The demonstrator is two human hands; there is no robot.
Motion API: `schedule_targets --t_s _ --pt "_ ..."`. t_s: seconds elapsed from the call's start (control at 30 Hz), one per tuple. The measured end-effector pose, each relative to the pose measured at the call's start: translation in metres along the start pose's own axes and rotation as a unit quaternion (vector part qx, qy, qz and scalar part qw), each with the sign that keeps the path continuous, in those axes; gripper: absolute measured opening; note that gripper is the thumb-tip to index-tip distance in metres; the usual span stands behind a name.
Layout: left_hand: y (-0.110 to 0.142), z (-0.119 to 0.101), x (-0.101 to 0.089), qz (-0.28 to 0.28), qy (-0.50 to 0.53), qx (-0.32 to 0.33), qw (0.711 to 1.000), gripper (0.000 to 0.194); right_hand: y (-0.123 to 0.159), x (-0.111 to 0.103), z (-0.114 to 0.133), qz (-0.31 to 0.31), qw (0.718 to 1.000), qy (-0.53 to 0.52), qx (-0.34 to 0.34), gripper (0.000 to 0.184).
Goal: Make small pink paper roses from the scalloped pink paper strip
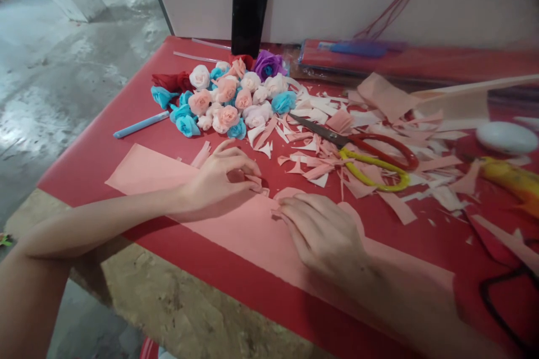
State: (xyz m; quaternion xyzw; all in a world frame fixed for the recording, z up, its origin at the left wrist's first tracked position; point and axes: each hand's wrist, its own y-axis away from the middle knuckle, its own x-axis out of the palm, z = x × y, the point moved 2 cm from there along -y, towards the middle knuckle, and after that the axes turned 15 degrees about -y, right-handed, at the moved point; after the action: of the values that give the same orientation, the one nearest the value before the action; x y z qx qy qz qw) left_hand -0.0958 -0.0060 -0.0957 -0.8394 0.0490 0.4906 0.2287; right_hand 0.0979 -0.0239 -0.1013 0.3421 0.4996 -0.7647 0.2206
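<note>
A long pink crepe paper strip (236, 230) lies slantwise across the red tabletop in front of me. My left hand (225, 176) pinches the strip's far edge between thumb and fingers. A short way to the right, my right hand (324, 230) has its fingers closed on the same edge, where a small fold of paper shows at the fingertips. Rounded pink paper edges stick out behind the right hand, partly hidden by it. Beyond the hands lie scissors (337, 139) with one red and one yellow handle, resting on paper scraps (324, 162).
A pile of paper roses (227, 90) in pink, white, blue, red and purple sits at the back. Left of it lies a blue stick-like roll (141, 125). At right are a white egg-shaped object (506, 137) and a yellow tool-like object (509, 179). A black upright (251, 5) stands behind.
</note>
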Motion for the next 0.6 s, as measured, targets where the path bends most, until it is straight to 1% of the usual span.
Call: schedule_targets --t_s 0.13,0.23,0.4,0.53,0.6 --pt "-0.0022 -0.0016 -0.0025 0.014 0.007 -0.034 0.999 0.006 0.0011 0.0047 0.001 0.015 1.0 0.008 -0.017 0.025" --pt "-0.003 -0.0047 -0.0046 0.02 -0.002 -0.044 0.999 0.008 0.0018 0.0049 0.0003 0.027 0.999 0.006 -0.027 0.028" --pt "-0.0058 -0.0061 -0.0047 0.055 0.007 -0.028 0.998 0.01 0.0017 0.0022 0.0031 0.03 0.999 0.002 -0.037 0.032" --pt "-0.0082 -0.0028 -0.0032 0.082 0.01 -0.033 0.996 0.009 -0.0005 0.0013 0.0059 0.031 0.999 0.006 -0.042 0.036" --pt "-0.0082 -0.0034 -0.0031 0.093 0.005 -0.022 0.995 0.009 -0.0014 0.0009 0.0065 0.034 0.998 0.009 -0.044 0.038"
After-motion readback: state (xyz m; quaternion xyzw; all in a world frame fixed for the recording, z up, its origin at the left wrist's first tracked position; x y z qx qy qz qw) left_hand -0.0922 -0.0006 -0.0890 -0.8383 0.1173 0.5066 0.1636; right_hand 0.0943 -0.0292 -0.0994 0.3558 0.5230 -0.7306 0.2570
